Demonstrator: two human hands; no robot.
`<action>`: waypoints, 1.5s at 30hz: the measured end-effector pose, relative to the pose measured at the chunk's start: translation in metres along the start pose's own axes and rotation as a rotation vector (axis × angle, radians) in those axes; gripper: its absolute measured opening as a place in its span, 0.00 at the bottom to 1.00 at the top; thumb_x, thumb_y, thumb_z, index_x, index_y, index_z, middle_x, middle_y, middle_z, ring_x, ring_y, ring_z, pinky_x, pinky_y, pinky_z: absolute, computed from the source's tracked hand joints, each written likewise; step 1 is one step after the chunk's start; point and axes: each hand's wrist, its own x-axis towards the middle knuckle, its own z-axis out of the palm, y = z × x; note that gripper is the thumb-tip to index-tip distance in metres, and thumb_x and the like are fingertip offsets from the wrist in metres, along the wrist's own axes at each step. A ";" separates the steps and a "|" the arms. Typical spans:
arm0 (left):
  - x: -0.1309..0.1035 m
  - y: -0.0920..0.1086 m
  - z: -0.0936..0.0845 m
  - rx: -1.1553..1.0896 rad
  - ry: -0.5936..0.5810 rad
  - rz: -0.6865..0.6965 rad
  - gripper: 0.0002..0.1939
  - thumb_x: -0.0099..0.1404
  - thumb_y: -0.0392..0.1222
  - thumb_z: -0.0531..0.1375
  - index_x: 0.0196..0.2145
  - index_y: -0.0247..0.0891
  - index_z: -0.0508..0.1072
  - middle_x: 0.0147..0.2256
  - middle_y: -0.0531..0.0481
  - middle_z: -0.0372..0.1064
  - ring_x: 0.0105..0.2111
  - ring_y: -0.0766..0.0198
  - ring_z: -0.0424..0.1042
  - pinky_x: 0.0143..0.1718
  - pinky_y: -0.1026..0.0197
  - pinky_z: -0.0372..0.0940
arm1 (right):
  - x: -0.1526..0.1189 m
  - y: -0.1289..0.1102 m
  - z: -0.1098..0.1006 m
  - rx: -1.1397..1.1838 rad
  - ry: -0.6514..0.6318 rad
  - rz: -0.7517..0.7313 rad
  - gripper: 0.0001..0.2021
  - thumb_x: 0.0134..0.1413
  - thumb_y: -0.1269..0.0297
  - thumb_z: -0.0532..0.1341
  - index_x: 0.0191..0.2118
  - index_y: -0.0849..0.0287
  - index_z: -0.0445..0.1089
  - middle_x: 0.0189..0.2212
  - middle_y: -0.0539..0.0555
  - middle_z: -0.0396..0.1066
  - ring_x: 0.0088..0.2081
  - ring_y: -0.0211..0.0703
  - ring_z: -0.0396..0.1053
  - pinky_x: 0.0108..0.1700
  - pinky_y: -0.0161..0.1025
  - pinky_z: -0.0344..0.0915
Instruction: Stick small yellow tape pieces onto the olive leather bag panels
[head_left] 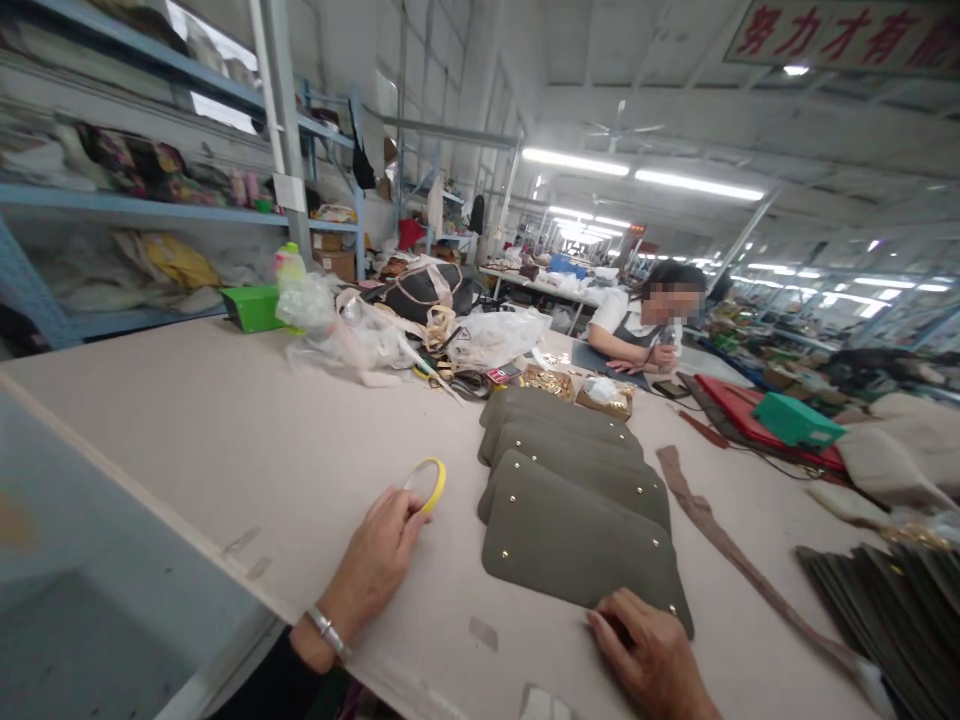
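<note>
My left hand [382,540] has its fingers closed on a roll of yellow tape [435,487], which stands on edge left of the green panels. Overlapping dark green panels [570,530] with small gold studs lie in the middle of the table. My right hand [645,640] rests by the near edge of the front panel, its fingers curled; whether anything is between them is hidden.
A person [637,320] leans on the table's far side near boxes of gold parts [547,383]. Plastic bags [499,335] and a green box [253,308] lie at the back left. More dark panels [885,610] and a brown strip [720,540] are at right.
</note>
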 end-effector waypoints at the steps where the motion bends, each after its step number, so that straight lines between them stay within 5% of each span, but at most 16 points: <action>1: -0.003 0.009 -0.003 -0.139 -0.029 -0.066 0.13 0.71 0.48 0.46 0.36 0.41 0.65 0.34 0.49 0.71 0.37 0.58 0.70 0.45 0.53 0.63 | 0.000 -0.002 -0.001 -0.002 -0.004 0.016 0.13 0.63 0.62 0.55 0.27 0.58 0.66 0.22 0.50 0.66 0.22 0.36 0.67 0.28 0.33 0.59; 7: -0.022 0.057 0.004 -1.004 -0.216 -0.299 0.14 0.67 0.51 0.55 0.34 0.38 0.71 0.31 0.50 0.72 0.40 0.61 0.69 0.50 0.58 0.60 | 0.003 -0.006 -0.005 -0.001 -0.029 0.070 0.12 0.62 0.63 0.55 0.28 0.58 0.67 0.23 0.50 0.67 0.24 0.36 0.67 0.30 0.33 0.59; 11: -0.033 0.091 0.021 -1.513 -0.200 -0.505 0.09 0.64 0.43 0.60 0.34 0.34 0.72 0.30 0.49 0.72 0.34 0.63 0.72 0.45 0.59 0.66 | 0.002 -0.003 -0.002 -0.023 0.011 0.052 0.14 0.63 0.63 0.54 0.26 0.59 0.66 0.22 0.50 0.66 0.24 0.36 0.66 0.30 0.33 0.57; 14: -0.037 0.120 0.029 -1.711 -0.167 -0.667 0.06 0.66 0.34 0.55 0.36 0.32 0.72 0.26 0.53 0.68 0.27 0.69 0.71 0.44 0.58 0.70 | 0.003 -0.002 -0.002 0.008 0.074 0.055 0.16 0.63 0.63 0.53 0.23 0.59 0.65 0.20 0.49 0.65 0.22 0.35 0.64 0.28 0.33 0.55; 18: -0.041 0.156 0.034 -1.855 -0.171 -0.746 0.12 0.68 0.29 0.47 0.36 0.31 0.70 0.18 0.60 0.55 0.17 0.76 0.60 0.42 0.60 0.72 | 0.007 -0.008 -0.019 0.299 0.096 0.172 0.16 0.61 0.62 0.54 0.23 0.60 0.67 0.21 0.50 0.67 0.24 0.35 0.64 0.30 0.33 0.57; 21: -0.044 0.175 0.038 -1.909 -0.143 -0.695 0.13 0.68 0.29 0.46 0.36 0.30 0.69 0.17 0.62 0.51 0.15 0.77 0.56 0.39 0.63 0.72 | 0.006 -0.025 -0.039 0.793 0.033 0.313 0.11 0.58 0.60 0.58 0.30 0.61 0.73 0.23 0.50 0.70 0.25 0.36 0.65 0.30 0.33 0.61; 25: -0.054 0.190 0.049 -1.887 -0.090 -0.717 0.14 0.69 0.29 0.44 0.36 0.29 0.68 0.17 0.61 0.51 0.14 0.77 0.55 0.34 0.66 0.70 | -0.004 -0.064 -0.055 1.475 -0.158 0.279 0.17 0.48 0.54 0.66 0.40 0.61 0.73 0.29 0.49 0.69 0.19 0.30 0.62 0.23 0.30 0.61; 29: -0.072 0.190 0.064 -1.813 -0.126 -0.709 0.12 0.69 0.31 0.47 0.36 0.30 0.70 0.17 0.61 0.53 0.15 0.77 0.56 0.37 0.65 0.69 | -0.018 -0.093 -0.057 1.662 0.036 0.333 0.21 0.49 0.47 0.65 0.38 0.62 0.70 0.21 0.46 0.64 0.14 0.26 0.53 0.17 0.27 0.53; 32: -0.083 0.184 0.066 -1.660 -0.324 -0.650 0.12 0.69 0.43 0.52 0.37 0.33 0.72 0.19 0.57 0.60 0.20 0.71 0.64 0.35 0.63 0.67 | -0.029 -0.097 -0.065 1.587 0.069 0.354 0.17 0.53 0.50 0.62 0.35 0.62 0.69 0.22 0.47 0.64 0.16 0.28 0.56 0.18 0.28 0.54; 36: -0.080 0.186 0.051 -1.250 -0.617 -0.444 0.30 0.66 0.63 0.48 0.32 0.32 0.74 0.25 0.46 0.71 0.27 0.61 0.70 0.37 0.58 0.64 | -0.038 -0.084 -0.088 1.188 -0.039 0.154 0.07 0.57 0.66 0.58 0.30 0.60 0.70 0.26 0.49 0.66 0.28 0.35 0.65 0.31 0.31 0.61; 41: -0.058 0.206 0.036 -0.653 -0.738 -0.191 0.23 0.68 0.57 0.50 0.30 0.34 0.71 0.23 0.51 0.70 0.25 0.66 0.66 0.35 0.62 0.60 | -0.040 -0.065 -0.102 0.897 -0.059 0.084 0.08 0.58 0.73 0.55 0.29 0.60 0.68 0.26 0.49 0.66 0.30 0.36 0.64 0.34 0.31 0.58; 45: -0.045 0.220 0.044 -0.533 -0.885 -0.193 0.21 0.65 0.58 0.53 0.31 0.35 0.68 0.22 0.53 0.68 0.24 0.67 0.65 0.30 0.65 0.60 | -0.037 -0.052 -0.098 0.788 -0.043 0.025 0.07 0.60 0.73 0.55 0.35 0.59 0.70 0.29 0.51 0.67 0.34 0.39 0.66 0.37 0.33 0.60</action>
